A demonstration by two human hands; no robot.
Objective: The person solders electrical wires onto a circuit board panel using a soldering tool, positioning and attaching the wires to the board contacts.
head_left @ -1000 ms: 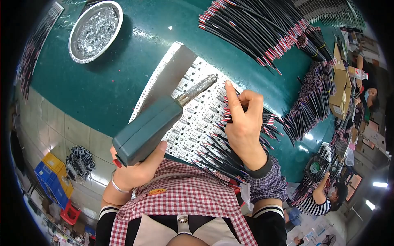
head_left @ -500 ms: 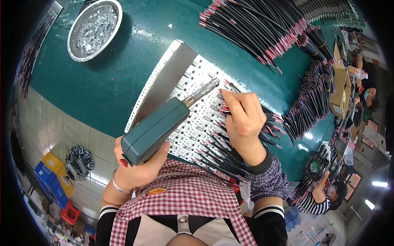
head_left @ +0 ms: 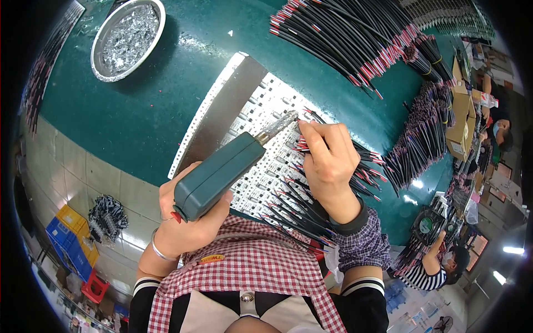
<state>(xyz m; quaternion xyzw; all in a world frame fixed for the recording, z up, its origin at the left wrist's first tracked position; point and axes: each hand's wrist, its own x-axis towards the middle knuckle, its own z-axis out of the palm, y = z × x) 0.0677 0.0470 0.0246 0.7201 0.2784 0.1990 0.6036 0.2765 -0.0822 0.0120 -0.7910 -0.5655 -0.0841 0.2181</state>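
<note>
My left hand (head_left: 191, 222) is wrapped round a dark green soldering gun (head_left: 219, 175) with a red part at its lower end. Its silvery, crusted tip (head_left: 283, 123) meets the white circuit board panel (head_left: 258, 166) close to my right fingertips. With thumb and forefinger pinched, my right hand (head_left: 332, 161) holds the end of a thin black wire (head_left: 312, 115) at the board; the fingers partly hide it. Several black wires with red and white ends (head_left: 300, 200) fan out from the panel's right side, some passing under my right hand. A brown strip (head_left: 225, 114) lies along the panel's left side.
A white-rimmed bowl of silvery scraps (head_left: 158, 41) stands at the far left. Bundles of black wires (head_left: 344, 39) lie at the far right, with more piled (head_left: 419, 139) below them. A cardboard box (head_left: 459, 122) is beyond. Another person (head_left: 430, 269) works at the right.
The soldering gun has shifted slightly to the right, bringing its tip nearer my right fingertips. My right hand has hardly moved.
</note>
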